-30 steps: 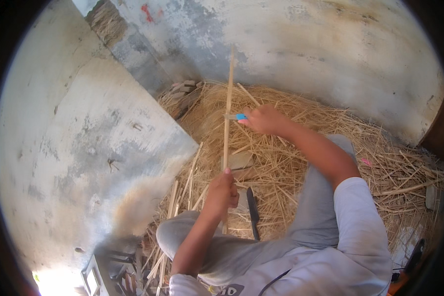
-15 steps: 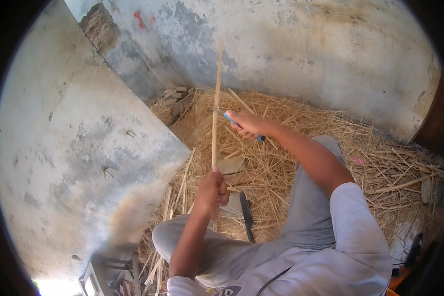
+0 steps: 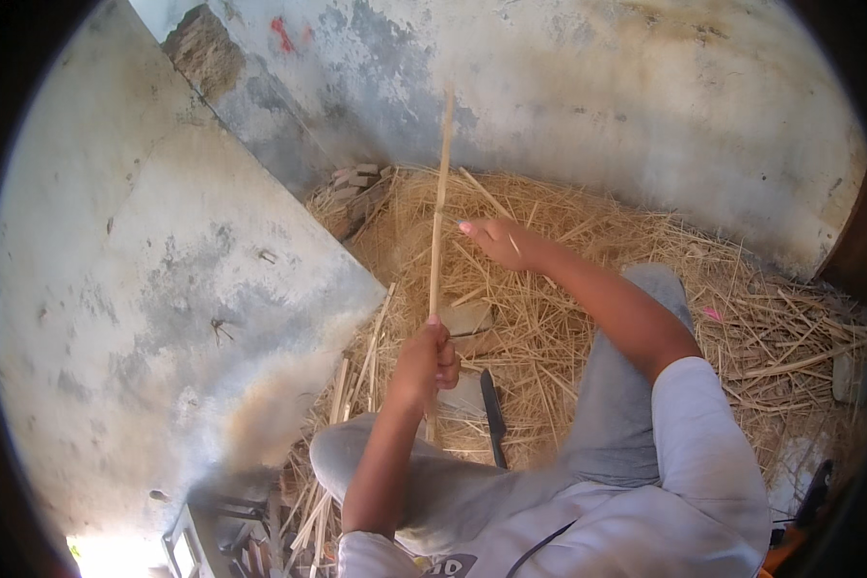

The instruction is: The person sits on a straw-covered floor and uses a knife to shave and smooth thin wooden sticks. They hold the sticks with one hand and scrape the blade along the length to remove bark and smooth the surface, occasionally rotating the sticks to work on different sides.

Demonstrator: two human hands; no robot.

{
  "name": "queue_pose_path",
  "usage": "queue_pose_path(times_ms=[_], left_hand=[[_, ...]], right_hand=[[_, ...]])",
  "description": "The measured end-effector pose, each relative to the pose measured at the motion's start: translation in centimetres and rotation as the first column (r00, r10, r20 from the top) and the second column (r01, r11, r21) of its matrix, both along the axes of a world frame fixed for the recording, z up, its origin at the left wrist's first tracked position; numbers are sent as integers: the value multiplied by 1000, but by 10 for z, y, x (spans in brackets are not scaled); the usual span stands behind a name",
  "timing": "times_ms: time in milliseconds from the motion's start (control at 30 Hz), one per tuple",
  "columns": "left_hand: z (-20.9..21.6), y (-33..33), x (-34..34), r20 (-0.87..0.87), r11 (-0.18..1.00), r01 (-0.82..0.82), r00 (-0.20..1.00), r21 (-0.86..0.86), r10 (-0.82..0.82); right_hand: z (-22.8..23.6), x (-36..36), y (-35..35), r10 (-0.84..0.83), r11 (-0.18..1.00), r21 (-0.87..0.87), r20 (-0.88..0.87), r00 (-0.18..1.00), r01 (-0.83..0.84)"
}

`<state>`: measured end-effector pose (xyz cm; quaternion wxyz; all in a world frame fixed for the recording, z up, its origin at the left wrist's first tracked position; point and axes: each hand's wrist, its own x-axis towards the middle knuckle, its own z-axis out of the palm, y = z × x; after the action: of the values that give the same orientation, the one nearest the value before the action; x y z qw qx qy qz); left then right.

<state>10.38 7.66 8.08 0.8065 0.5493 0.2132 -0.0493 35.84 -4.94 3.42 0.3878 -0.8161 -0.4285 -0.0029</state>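
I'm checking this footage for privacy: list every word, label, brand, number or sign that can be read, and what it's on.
Shirt: a dark printed patch bears pale lettering, only partly visible; I won't copy it.
Wall: red marks, no readable writing.
Pale strip: no lettering visible.

Left side's pretty much blocked by the slanted slab (image 3: 183, 299), center's split by the long strip (image 3: 436, 260); hand room can be found between strip and gray-clad knee (image 3: 657, 281).

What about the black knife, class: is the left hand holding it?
No, the left hand grips a bamboo strip, while the black knife lies apart from that hand.
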Motion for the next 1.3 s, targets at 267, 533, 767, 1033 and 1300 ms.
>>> queue_pose_path(times_ms=[267, 533, 767, 1033, 1300], left_hand=[[11, 47, -15, 42, 980, -127, 992, 153, 122], [43, 89, -63, 86, 976, 16, 996, 219, -36], [25, 119, -83, 60, 997, 26, 998, 73, -30], [48, 110, -105, 366, 999, 15, 930, 32, -26], [46, 110, -111, 740, 951, -144, 664, 272, -111]], right_hand=[[-45, -32, -12, 77, 683, -703, -202, 976, -199], [-240, -109, -7, 151, 317, -936, -108, 983, -151], [-309, -269, 9, -129, 658, -680, -523, 842, -322], [-332, -280, 10, -356, 739, -640, -635, 686, -208], [-318, -263, 21, -440, 825, -565, -646, 624, -4]])
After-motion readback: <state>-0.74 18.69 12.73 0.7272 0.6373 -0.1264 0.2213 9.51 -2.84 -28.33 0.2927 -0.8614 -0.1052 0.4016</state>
